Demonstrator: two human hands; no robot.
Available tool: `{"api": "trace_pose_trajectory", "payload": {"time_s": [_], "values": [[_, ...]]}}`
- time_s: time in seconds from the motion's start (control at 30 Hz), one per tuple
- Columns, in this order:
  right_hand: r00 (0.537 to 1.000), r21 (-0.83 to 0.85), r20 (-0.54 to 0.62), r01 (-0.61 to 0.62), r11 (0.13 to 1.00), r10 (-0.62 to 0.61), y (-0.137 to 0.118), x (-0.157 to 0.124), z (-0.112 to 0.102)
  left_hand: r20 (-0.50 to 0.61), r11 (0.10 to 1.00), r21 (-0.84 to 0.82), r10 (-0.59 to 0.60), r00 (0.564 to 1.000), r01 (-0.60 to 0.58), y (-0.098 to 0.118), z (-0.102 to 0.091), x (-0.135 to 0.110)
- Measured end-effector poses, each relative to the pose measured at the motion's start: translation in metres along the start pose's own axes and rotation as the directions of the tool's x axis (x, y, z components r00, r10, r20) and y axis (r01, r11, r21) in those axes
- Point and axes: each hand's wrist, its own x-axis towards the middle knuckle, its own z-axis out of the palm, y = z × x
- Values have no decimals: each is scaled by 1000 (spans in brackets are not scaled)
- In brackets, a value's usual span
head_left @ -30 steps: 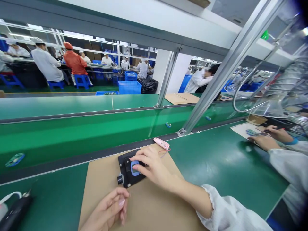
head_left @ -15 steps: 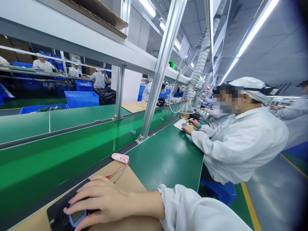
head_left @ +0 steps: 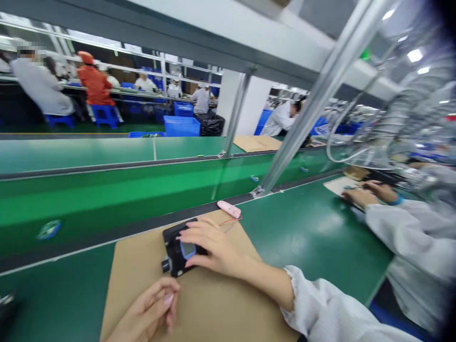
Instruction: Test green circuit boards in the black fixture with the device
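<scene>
The black box lies toward 11 o'clock on the cardboard sheet, near its far edge, with bare cardboard at 5. The right hand spans it, thumb and fingers apart; whether they grip cannot be told. The left hand, at 7, is loosely bent, its grasp unclear. Open green table stretches toward 3, a green belt crosses 12, and beyond it a worker in orange sits at 11.

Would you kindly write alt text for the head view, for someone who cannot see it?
A person's right hand lies across a black device with a blue-framed screen on brown cardboard; the curled left hand is nearer the viewer. A wired pink piece lies at the cardboard's far right corner; a co-worker's hands are at right.
</scene>
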Motion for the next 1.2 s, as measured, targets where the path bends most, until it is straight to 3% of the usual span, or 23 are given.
{"api": "trace_pose_trajectory", "payload": {"time_s": [0.2, 0.5, 0.73, 1.2], "values": [[1000, 71, 1, -3, 998, 3, 3, -1, 2, 69, 1000, 20, -1, 998, -1, 12, 9, -2], [988, 59, 3, -152, 987, 152, 2, 0, 10, 83, 1000, -3, 20, 996, -20, 14, 9, -4], [967, 43, 73, -249, 968, 245, -2, 2, 7, 82, 1000, 13, 0, 997, -1, 16, 9, -4], [965, 44, 94, -249, 967, 244, -4, 4, 4, 57, 1000, 26, -11, 998, 9, 18, 12, -3]]}}
